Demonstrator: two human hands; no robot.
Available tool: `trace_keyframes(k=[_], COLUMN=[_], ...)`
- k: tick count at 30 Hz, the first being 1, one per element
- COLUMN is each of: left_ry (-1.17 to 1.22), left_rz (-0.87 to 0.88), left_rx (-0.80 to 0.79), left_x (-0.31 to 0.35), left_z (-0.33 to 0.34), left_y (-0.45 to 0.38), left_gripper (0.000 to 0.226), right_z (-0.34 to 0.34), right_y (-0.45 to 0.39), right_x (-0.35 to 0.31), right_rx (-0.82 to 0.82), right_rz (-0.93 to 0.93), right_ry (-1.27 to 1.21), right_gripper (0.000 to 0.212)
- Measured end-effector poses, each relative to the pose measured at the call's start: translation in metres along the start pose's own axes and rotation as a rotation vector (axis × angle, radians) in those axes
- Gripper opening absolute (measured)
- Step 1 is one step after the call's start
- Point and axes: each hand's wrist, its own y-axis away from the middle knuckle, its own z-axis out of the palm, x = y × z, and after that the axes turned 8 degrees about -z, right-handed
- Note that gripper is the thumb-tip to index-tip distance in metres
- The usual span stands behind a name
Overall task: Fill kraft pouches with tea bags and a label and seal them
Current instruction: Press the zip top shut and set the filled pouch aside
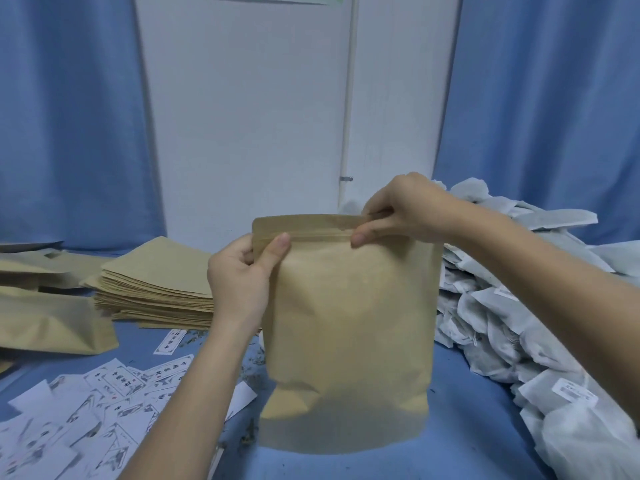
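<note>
A: Kraft pouch (pixel 349 327), upright in the middle of the table (pixel 464 441), its gusseted bottom on the blue cloth near the front edge. Do we agree it looks full?

B: We see it bulging, but we cannot see inside. Our left hand (pixel 242 275) pinches the pouch's top left corner, thumb on the front face at the zip strip, fingers curled behind.

A: And our right hand (pixel 401 209) pinches the zip strip (pixel 318 233) near the top right corner, thumb in front, fingers folded over the top edge. Both hands grip the same pouch.

B: Whether the strip is pressed shut along its whole length, we cannot tell.

A: Toward the left edge of the table we have a stack of flat pouches (pixel 156 285), and beside it, at the far left, filled pouches lying down (pixel 48 323).

B: At the front left corner, printed paper labels (pixel 97 403) lie scattered, overlapping one another. Dry leaf crumbs (pixel 249 433) dot the cloth just left of the pouch's base.

A: Along the right edge, a heap of white tea bags (pixel 519 327) runs from the back to the front corner, partly under our right forearm.

B: Behind the table we see blue curtains (pixel 69 133) on either side of a white wall panel (pixel 249 116).
</note>
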Motion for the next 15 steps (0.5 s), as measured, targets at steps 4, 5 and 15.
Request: trace_keyframes(k=[4,5,15], left_ry=[0.007,0.008,0.12], left_rz=[0.014,0.022,-0.003], left_rx=[0.023,0.026,0.019], left_x=[0.001,0.001,-0.003], left_z=[-0.003,-0.002,0.002], left_y=[-0.003,-0.003,0.001], left_gripper=[0.015,0.015,0.014], right_z=[0.009,0.011,0.029], right_y=[0.003,0.003,0.014], right_x=[0.002,0.001,0.006], right_rx=[0.03,0.052,0.401], right_rz=[-0.024,-0.026,-0.039], right_ry=[0.064,0.066,0.345], right_gripper=[0.05,0.048,0.058])
